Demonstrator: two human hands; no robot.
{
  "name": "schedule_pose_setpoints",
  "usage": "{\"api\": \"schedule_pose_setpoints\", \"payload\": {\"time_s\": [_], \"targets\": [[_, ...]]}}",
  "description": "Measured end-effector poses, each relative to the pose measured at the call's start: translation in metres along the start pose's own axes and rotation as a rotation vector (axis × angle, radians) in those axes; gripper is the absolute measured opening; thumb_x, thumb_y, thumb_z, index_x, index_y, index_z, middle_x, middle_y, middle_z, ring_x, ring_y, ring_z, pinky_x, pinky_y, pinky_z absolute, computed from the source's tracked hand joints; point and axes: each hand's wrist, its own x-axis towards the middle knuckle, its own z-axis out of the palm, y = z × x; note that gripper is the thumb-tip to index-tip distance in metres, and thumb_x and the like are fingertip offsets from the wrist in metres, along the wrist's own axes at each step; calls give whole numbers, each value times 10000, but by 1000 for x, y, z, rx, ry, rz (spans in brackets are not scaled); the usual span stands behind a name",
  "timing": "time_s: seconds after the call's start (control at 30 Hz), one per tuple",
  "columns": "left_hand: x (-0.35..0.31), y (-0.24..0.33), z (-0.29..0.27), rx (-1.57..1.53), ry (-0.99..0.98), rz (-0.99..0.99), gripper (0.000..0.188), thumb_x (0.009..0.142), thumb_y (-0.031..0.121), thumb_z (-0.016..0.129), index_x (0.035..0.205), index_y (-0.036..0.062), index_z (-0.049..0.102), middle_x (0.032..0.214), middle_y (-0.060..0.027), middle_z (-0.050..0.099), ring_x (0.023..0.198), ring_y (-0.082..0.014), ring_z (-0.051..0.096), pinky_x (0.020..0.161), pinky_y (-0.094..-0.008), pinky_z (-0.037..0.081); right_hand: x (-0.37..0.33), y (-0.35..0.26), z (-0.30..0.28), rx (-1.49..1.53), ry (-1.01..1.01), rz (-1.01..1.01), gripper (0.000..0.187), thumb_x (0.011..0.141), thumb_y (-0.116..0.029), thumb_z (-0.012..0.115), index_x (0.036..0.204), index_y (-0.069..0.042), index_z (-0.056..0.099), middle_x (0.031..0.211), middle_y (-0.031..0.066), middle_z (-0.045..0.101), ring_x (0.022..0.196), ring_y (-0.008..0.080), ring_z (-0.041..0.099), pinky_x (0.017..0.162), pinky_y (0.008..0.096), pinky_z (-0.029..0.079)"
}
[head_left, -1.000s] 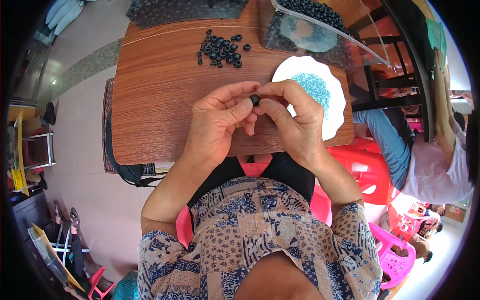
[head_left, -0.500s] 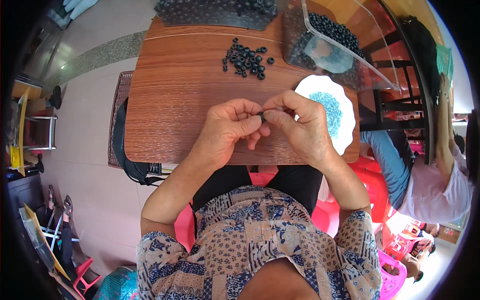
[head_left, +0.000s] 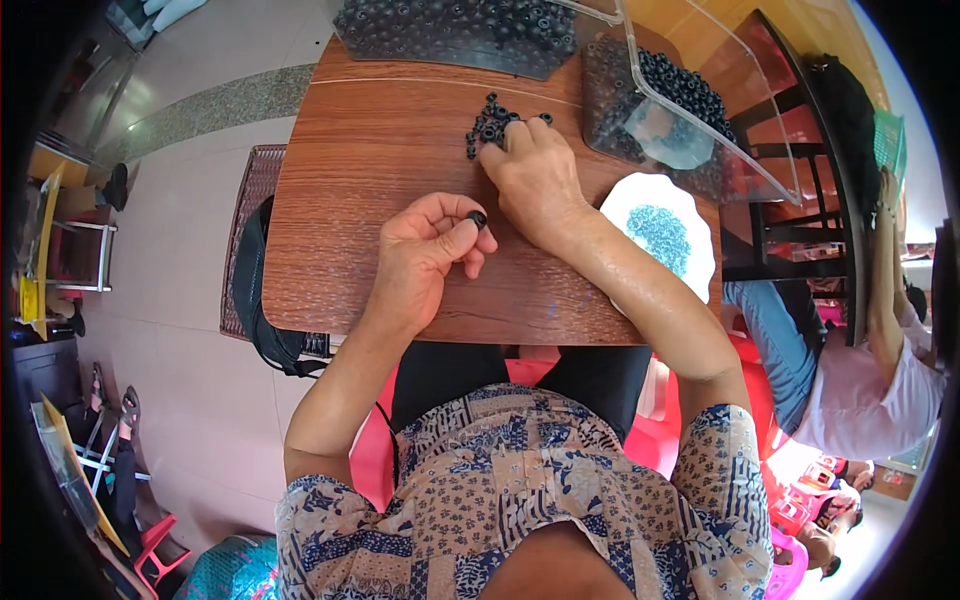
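Observation:
Between thumb and forefinger, my left hand pinches a small round black bead over the near half of the wooden table. Farther out, my right hand reaches down onto a loose pile of black beads, some of which show dark holes. Its fingertips are hidden behind the hand, so a grip on any bead cannot be seen. Beside my right forearm sits a white scalloped plate with a patch of tiny blue grains on it.
Two clear plastic bins full of black beads stand at the far edge: one bin in the middle, another bin at right. A dark wooden chair is right of the table. Another person sits there. A wicker basket stands left.
My right hand has left my left hand and moved away to the bead pile. My left hand has shifted slightly left, still pinching the black bead.

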Motion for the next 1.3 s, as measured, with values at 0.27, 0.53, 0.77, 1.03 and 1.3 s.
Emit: {"api": "schedule_pose_setpoints", "payload": {"time_s": [0.27, 0.53, 0.77, 1.03, 1.3], "targets": [[0, -1, -4, -41, 9, -1, 191, 853, 67, 603, 1001, -44, 558, 798, -138, 634, 621, -147, 559, 560, -246, 455, 3, -8, -2, -143, -173, -173, 77, 673, -124, 559, 694, -50, 553, 740, 93, 489, 761, 238, 489, 639, 337, 396], [2, 0, -3, -31, -10, 15, 176, 852, 64, 603, 983, -47, 566, 798, -133, 636, 620, -146, 561, 569, -246, 455, -12, -7, -16, 184, -29, 31, 93, 668, -43, 614, 735, -15, 557, 742, 105, 532, 725, 250, 533, 639, 339, 430], [-1, -3, 2, -19, -36, 5, 163, 858, 63, 597, 976, -45, 569, 810, -128, 636, 657, -139, 569, 585, -238, 453, -41, -5, -68, 1317, -197, 859, 87, 803, -43, 636, 886, -19, 646, 761, 8, 623, 671, 45, 532, 586, 191, 414], [-9, -17, 44, -193, 64, -250, 141, 909, 114, 535, 975, -8, 558, 880, -106, 627, 738, -151, 586, 643, -288, 470, -79, -41, -86, 1099, 16, 827, 150, 781, -57, 677, 911, -10, 619, 767, 28, 623, 671, 83, 580, 590, 221, 454], [-4, -27, 67, -187, 235, -310, 130, 900, 146, 559, 953, 28, 568, 866, -62, 599, 755, -122, 553, 649, -244, 447, -93, -48, -83, 551, 253, 376, 266, 625, 2, 714, 869, -23, 611, 715, 90, 544, 648, 263, 540, 542, 339, 446]]}}
